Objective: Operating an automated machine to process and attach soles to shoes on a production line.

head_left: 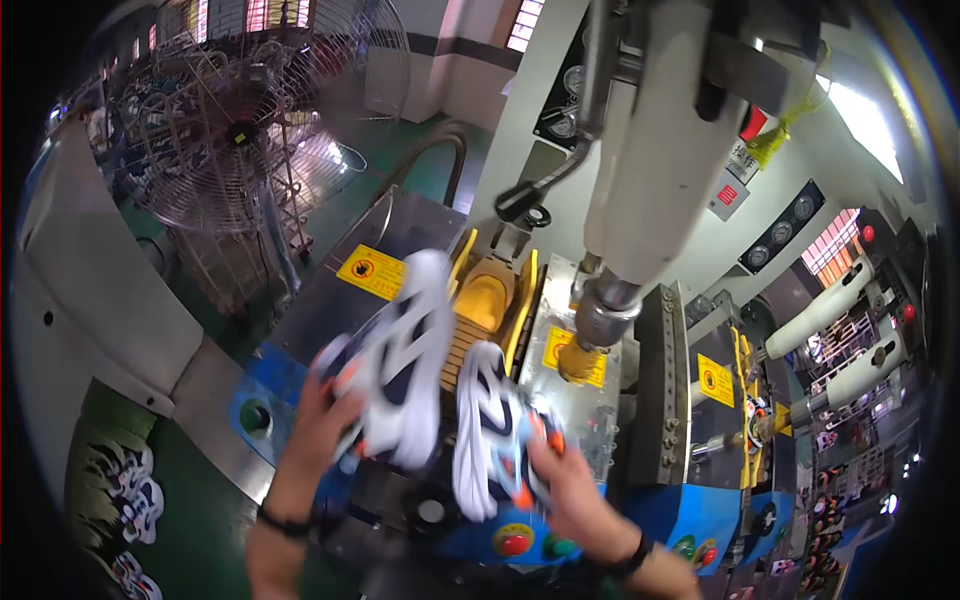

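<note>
My left hand [322,415] is closed around a sneaker [408,355] with a white sole marked by dark patches, its toe pointing up and away. A second sneaker [487,430], white with dark, light blue and orange parts, is gripped by my right hand [575,488] at its right side. Both shoes are held over the front of a press machine, side by side, slightly blurred. Just beyond them lies the machine's yellow shoe-shaped pad [484,297], between upright yellow plates [522,312]. To the right hangs a yellow-tipped press head [580,358], apart from both shoes.
A big wire-caged fan [240,130] stands at the far left. Red button [514,544] and green button [256,417] sit on the blue machine front. A lever with a black knob [517,202] hangs behind the pad. More sneakers [135,500] lie at the lower left.
</note>
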`<state>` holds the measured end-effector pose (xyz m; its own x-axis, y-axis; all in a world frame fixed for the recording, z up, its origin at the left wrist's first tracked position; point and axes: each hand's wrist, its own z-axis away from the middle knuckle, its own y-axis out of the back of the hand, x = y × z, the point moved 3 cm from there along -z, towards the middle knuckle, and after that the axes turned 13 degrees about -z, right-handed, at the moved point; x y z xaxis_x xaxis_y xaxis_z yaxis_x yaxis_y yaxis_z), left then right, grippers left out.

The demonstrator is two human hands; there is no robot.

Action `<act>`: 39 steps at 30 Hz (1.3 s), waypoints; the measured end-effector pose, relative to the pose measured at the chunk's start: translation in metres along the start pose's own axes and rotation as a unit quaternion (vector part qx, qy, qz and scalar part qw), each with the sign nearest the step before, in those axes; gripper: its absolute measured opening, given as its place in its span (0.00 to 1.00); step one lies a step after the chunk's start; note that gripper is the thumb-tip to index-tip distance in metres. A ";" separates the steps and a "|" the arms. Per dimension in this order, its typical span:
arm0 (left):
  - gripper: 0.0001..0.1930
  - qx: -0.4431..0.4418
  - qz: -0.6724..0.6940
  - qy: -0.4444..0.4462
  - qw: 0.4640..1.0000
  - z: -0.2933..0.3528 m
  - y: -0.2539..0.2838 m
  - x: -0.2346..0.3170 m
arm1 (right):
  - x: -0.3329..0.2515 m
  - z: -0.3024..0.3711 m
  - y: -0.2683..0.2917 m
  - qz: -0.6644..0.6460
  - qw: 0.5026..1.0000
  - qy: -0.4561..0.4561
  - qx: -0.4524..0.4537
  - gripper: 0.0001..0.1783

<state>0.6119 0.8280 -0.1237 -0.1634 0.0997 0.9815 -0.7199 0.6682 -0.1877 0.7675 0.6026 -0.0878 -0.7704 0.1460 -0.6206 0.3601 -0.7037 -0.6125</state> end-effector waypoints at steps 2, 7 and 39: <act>0.39 0.081 -0.010 -0.079 0.993 0.070 0.065 -0.022 | -0.011 -0.090 -0.018 0.022 0.999 -0.035 -0.018 0.13; 0.37 0.329 0.000 -0.009 0.944 0.203 0.122 -0.103 | -0.042 -0.253 0.017 0.430 0.848 0.219 0.218 0.28; 0.24 0.351 0.234 0.075 0.903 0.381 -0.054 -0.036 | 0.056 0.122 0.110 0.861 0.446 0.222 -0.106 0.49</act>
<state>0.4001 0.5075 -0.1633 -0.5063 0.3839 0.7722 -0.8543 -0.1010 -0.5099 0.6997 0.4487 -0.1299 0.9066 -0.3263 -0.2677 0.2947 0.0356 0.9549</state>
